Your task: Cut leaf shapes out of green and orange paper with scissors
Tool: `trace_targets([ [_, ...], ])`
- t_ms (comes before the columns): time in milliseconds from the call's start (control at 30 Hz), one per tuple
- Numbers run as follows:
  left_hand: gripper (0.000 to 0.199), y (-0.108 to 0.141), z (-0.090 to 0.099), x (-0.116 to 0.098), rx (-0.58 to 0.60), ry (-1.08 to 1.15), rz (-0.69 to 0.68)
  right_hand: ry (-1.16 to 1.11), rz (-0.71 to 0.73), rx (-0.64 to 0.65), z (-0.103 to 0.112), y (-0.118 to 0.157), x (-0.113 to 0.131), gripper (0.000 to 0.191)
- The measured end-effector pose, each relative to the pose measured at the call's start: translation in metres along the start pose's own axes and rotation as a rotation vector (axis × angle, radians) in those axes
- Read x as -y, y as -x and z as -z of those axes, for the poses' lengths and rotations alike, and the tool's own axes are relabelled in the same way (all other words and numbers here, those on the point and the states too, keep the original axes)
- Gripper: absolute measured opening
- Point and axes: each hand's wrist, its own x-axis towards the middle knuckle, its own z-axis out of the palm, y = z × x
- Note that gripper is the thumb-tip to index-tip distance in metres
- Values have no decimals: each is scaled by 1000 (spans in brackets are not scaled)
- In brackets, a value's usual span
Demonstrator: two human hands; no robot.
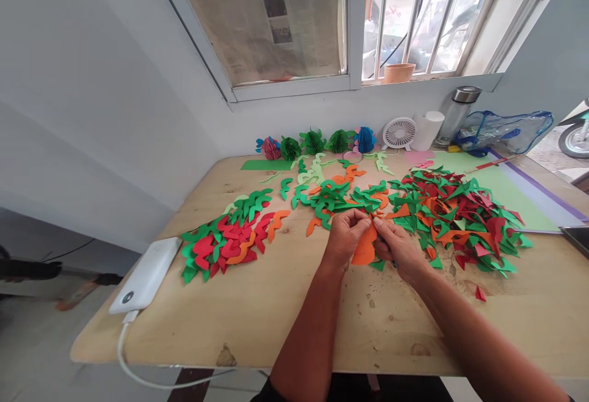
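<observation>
My left hand (348,233) is closed, pinching the upper edge of a folded orange paper piece (365,250) with a curved outline. My right hand (399,243) is closed too, its thumb and fingertips meeting the left ones at the top of that paper. Something dark shows under the right fingers, mostly hidden, so I cannot make out what it is. Just beyond the hands lie green paper cut-outs (334,196) mixed with orange ones. To the right spreads a large heap of red, green and orange paper scraps (460,215).
Red and green cut-outs (234,236) lie on the left of the wooden table (285,304). A white power bank (146,276) with a cable sits at its left edge. Along the wall stand paper balls (313,142), a small fan (399,133) and a glass bottle (458,116).
</observation>
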Motion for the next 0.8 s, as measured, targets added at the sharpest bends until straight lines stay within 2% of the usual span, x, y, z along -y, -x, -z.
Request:
trace_targets([
  [433, 15, 0, 1, -1, 5, -13, 14, -23, 7, 20, 0, 0, -3, 57],
  [600, 15, 2, -2, -3, 11, -15, 20, -44, 13, -21, 0, 0, -5, 57],
  [667, 16, 2, -3, -3, -26, -5, 16, -66, 18, -46, 0, -1, -5, 57],
  [800, 20, -1, -3, 2, -178, 83, -8, -127, 21, -59, -2, 1, 0, 49],
])
